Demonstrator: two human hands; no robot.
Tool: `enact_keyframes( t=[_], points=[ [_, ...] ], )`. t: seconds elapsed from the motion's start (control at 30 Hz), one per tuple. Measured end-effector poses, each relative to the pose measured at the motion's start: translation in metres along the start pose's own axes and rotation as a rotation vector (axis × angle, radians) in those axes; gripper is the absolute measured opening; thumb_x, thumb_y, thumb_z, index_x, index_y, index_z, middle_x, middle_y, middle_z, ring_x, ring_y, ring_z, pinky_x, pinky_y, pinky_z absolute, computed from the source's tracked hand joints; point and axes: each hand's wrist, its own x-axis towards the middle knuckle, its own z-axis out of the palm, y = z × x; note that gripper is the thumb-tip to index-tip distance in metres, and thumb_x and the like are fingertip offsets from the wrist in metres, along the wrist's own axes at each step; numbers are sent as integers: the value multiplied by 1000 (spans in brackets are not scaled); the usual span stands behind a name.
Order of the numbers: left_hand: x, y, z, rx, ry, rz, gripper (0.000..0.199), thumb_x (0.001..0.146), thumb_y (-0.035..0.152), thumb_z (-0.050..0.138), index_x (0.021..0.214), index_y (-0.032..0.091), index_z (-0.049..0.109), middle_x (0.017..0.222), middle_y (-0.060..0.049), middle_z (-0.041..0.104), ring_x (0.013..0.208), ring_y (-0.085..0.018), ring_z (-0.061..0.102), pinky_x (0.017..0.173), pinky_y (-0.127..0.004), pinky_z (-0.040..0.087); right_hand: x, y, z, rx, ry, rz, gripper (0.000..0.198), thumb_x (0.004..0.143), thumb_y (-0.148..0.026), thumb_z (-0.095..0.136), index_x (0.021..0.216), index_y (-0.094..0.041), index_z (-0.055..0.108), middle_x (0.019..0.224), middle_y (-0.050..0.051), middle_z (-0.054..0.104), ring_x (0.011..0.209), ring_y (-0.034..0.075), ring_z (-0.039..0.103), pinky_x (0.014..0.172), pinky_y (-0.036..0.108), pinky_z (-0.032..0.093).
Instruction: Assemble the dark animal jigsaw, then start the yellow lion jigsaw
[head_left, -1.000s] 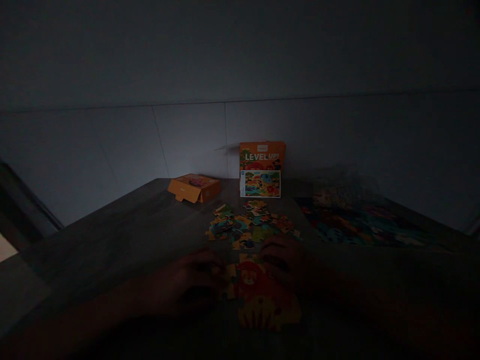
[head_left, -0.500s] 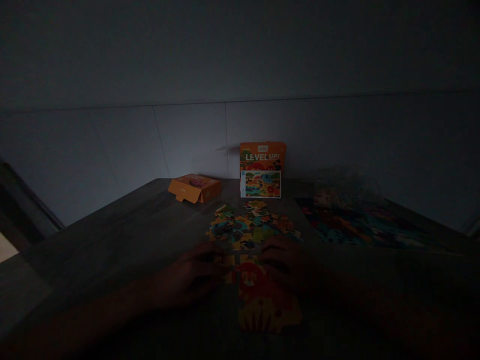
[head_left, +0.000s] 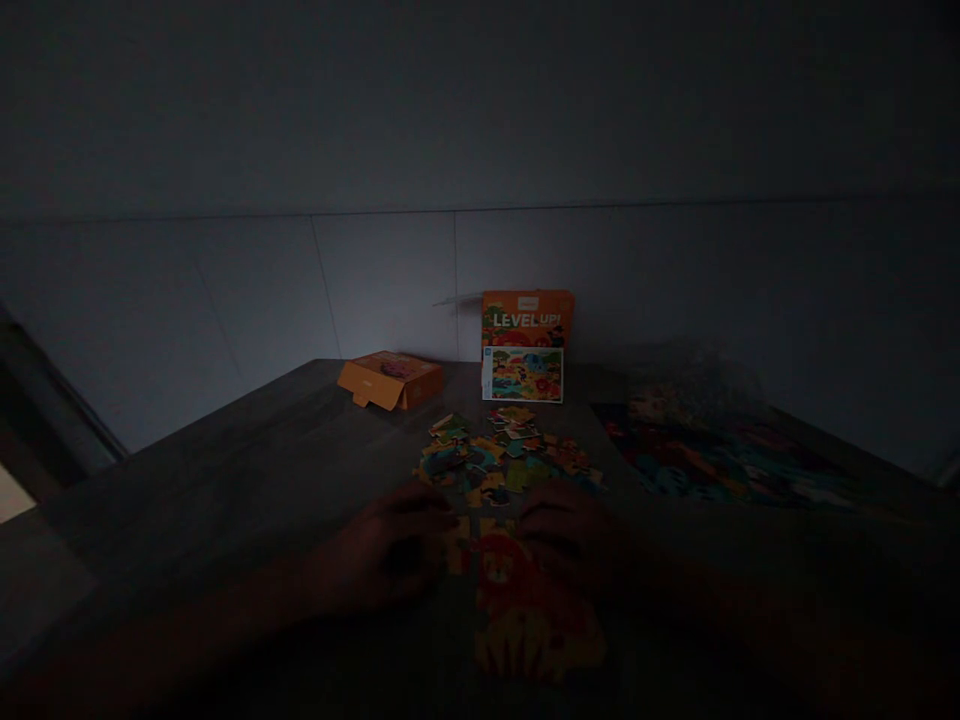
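The scene is very dark. My left hand (head_left: 390,545) is closed, its fingertips pinching a yellow and red puzzle piece (head_left: 457,548) flat on the table. A narrow gap separates that piece from a joined puzzle section (head_left: 517,605) showing a red lion over yellow grass. My right hand (head_left: 574,525) curls over the upper right of this section, fingers bent against it; its thumb is lost in shadow. Just beyond both hands lies a heap of loose puzzle pieces (head_left: 487,460), some overlapping.
An orange "LEVEL UP!" box (head_left: 529,310) stands against the wall with a picture card (head_left: 523,375) leaning on it. Left of it lies an open orange box (head_left: 394,378). At right, a clear plastic bag (head_left: 690,385) sits by a dark colourful sheet (head_left: 735,455).
The view has tilted slightly, so everything sits a little lower, and the picture is darker. Both hands keep nearly the same places on the puzzle.
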Motion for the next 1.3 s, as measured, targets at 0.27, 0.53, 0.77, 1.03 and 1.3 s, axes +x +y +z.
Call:
enact_keyframes(
  t=[0.27,0.53,0.77,1.03,1.3],
  points=[
    [2,7,-7,-31,-39,-89,43,90,22,59,133,23,56,134,-10,54,126,-26,50,108,-44,46,1,0,-1,-6,19,-13,17,100,-23,53,108,-18,68,109,8,61,101,21,55,88,36,44],
    [2,-2,-6,-75,-40,-121,42,88,27,66,130,25,59,136,-9,54,130,-27,48,109,-47,43,-1,0,0,0,12,4,18,100,-24,52,108,-19,68,107,8,61,99,20,55,86,35,44],
    [1,0,-7,23,-13,-241,46,82,30,70,126,21,61,128,-12,55,120,-29,53,103,-46,48,0,-8,-5,15,-9,-33,18,99,-23,53,107,-18,68,107,8,61,98,20,56,86,35,45],
    [0,0,-6,70,31,-297,37,81,40,71,112,21,65,123,-10,58,111,-28,57,92,-41,54,1,-9,-6,12,-12,-18,16,99,-21,54,105,-17,68,107,8,61,97,20,57,85,34,45],
    [1,-1,-12,38,-6,-335,36,81,45,70,105,19,66,114,-9,60,102,-25,60,85,-38,54,-1,-4,-2,-48,36,25,17,96,-19,53,104,-17,68,107,9,61,96,21,57,84,35,45]
  ],
)
